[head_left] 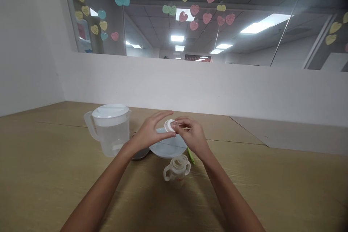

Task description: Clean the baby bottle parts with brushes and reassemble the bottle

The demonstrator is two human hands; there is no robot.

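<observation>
Over the shallow translucent bowl (166, 151), my right hand (192, 134) pinches a white baby bottle top (169, 125) by its clear end, its ring turned to the left. My left hand (146, 130) is open around the ring's other side, thumb and fingers spread wide; whether it touches the ring I cannot tell. Below both hands a clear baby bottle (178, 174) with two side handles stands upright on the table, its mouth uncovered.
A lidded translucent pitcher (113, 136) stands to the left, handle facing left. Beside the bowl lies a dark round object (140, 154), partly behind my left wrist. A thin green item (190, 156) rests at the bowl's right. A white wall (168, 83) rises behind the table.
</observation>
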